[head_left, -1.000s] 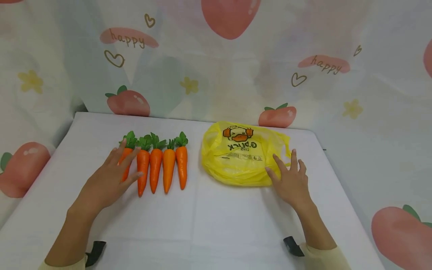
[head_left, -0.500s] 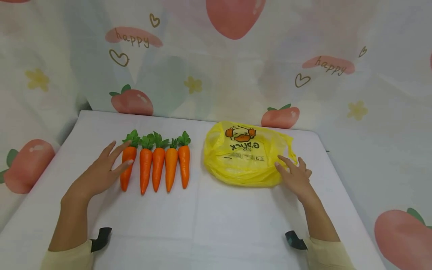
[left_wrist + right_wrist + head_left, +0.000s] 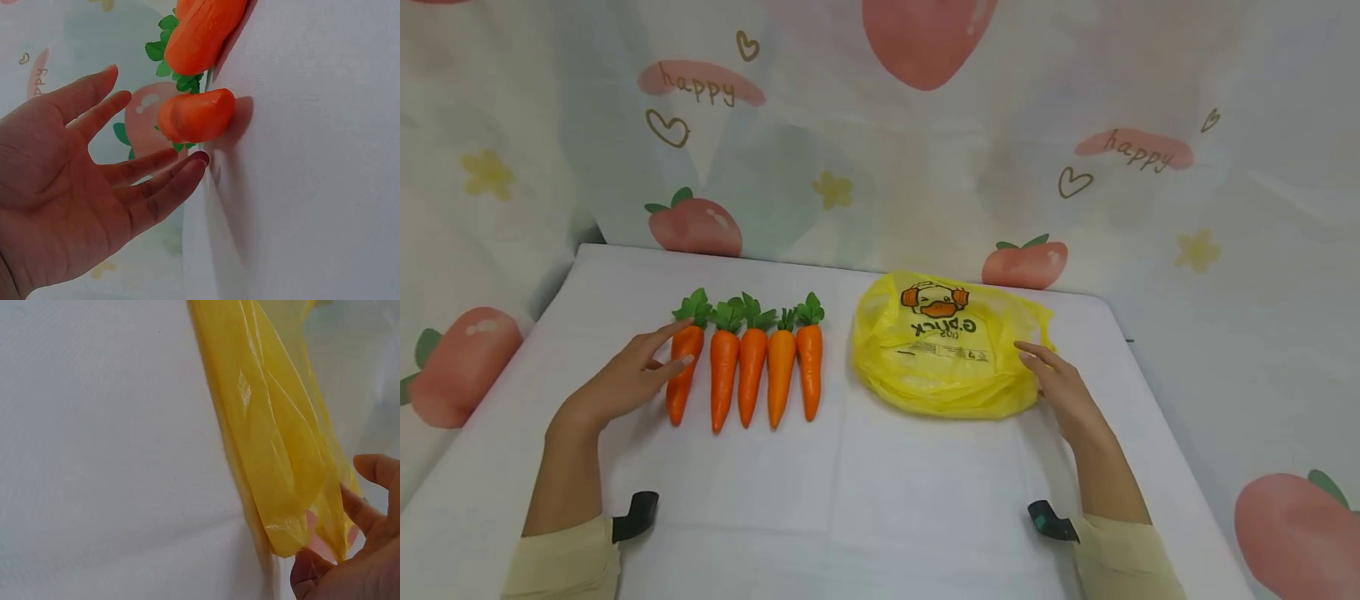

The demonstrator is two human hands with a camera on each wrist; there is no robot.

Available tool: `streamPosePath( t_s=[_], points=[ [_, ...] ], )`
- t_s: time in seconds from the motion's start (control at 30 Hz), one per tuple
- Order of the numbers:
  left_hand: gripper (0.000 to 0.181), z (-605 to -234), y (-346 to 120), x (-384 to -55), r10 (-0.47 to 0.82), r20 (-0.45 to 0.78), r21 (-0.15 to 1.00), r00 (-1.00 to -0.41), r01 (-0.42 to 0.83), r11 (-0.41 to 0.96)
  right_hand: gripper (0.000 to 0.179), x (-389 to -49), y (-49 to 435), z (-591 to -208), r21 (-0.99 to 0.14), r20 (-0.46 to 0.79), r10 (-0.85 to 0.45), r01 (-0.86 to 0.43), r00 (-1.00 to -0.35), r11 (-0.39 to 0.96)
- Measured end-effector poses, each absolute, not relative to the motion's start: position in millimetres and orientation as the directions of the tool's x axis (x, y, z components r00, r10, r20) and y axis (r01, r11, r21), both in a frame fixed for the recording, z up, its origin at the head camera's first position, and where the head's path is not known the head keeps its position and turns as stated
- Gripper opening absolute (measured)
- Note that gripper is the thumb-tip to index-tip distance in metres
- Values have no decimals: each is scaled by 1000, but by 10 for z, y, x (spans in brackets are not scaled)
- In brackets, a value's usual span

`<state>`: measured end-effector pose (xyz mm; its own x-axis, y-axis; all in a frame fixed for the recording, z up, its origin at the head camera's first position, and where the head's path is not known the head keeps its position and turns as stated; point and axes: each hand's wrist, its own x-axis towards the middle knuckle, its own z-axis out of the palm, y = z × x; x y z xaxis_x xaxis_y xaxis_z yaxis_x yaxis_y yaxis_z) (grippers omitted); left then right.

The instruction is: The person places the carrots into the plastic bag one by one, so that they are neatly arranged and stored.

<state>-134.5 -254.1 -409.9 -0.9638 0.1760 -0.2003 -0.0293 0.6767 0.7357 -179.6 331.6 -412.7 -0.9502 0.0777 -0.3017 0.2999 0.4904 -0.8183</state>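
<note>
In the head view my left hand (image 3: 622, 377) is beside the leftmost of several orange toy carrots (image 3: 685, 375) with green leafy tops. In the left wrist view its fingers are relaxed and spread, with nothing held, and the nearest carrot (image 3: 199, 115) lies just past the fingertips. To the right lies a crumpled yellow plastic bag (image 3: 940, 379) printed with a duck. My right hand (image 3: 1063, 392) is at the bag's right end. In the right wrist view the lower fingers curl at the edge of the bag (image 3: 250, 431), while thumb and index stand apart; part of the grip is hidden.
The carrots lie in a row on a white-covered table (image 3: 790, 508). A printed cloth (image 3: 880, 167) with peaches, hearts and "happy" hangs behind and at both sides. Black wrist camera mounts (image 3: 637, 517) stick out at both sleeves.
My left hand has drawn back left from the carrots and its fingers have relaxed. My right hand has curled in at the bag, whose lower right edge has shifted slightly right.
</note>
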Motion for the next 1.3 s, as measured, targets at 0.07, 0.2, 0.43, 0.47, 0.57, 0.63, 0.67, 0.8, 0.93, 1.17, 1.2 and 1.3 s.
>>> streamPosePath(
  t_s=[0.07, 0.2, 0.43, 0.47, 0.57, 0.63, 0.67, 0.8, 0.93, 1.17, 1.2, 1.3],
  points=[
    [69, -4119, -2564, -1371, 176, -227, 755, -958, -59, 653, 61, -1819, 3305, -4145, -825, -304, 102, 315, -947, 469],
    [69, -4151, -2606, -1417, 167, -259, 775, -951, -101, 624, 53, -1867, 3265, -4185, -835, -310, 139, 339, -940, 434],
    [60, -4235, -2622, -1496, 197, -231, 801, -953, -71, 595, 48, -1952, 3192, -4219, -837, -337, 163, 374, -927, 399],
    [58, -4250, -2622, -1509, 199, -230, 798, -953, -68, 599, 48, -1961, 3186, -4218, -836, -341, 159, 376, -926, 398],
    [54, -4292, -2614, -1543, 194, -224, 787, -955, -60, 613, 48, -1976, 3166, -4200, -827, -353, 155, 386, -922, 408],
    [54, -4309, -2611, -1558, 191, -221, 775, -956, -54, 630, 48, -1983, 3154, -4190, -822, -360, 155, 392, -920, 413],
    [54, -4316, -2615, -1563, 190, -217, 769, -957, -48, 637, 49, -1985, 3141, -4181, -820, -363, 156, 394, -919, 415],
    [55, -4334, -2624, -1562, 186, -225, 763, -956, -54, 644, 49, -2014, 3096, -4174, -817, -368, 161, 401, -916, 415],
    [56, -4333, -2618, -1540, 174, -248, 765, -953, -82, 639, 49, -2035, 3098, -4187, -812, -375, 176, 415, -910, 411],
    [57, -4339, -2611, -1519, 186, -223, 774, -957, -58, 631, 49, -1998, 3147, -4192, -828, -394, 204, 442, -896, 345],
    [57, -4336, -2617, -1518, 184, -216, 772, -959, -52, 634, 48, -1996, 3139, -4189, -833, -391, 200, 438, -898, 338],
    [58, -4317, -2639, -1509, 172, -207, 767, -963, -51, 640, 48, -2001, 3123, -4186, -842, -384, 187, 426, -904, 331]
  ],
)
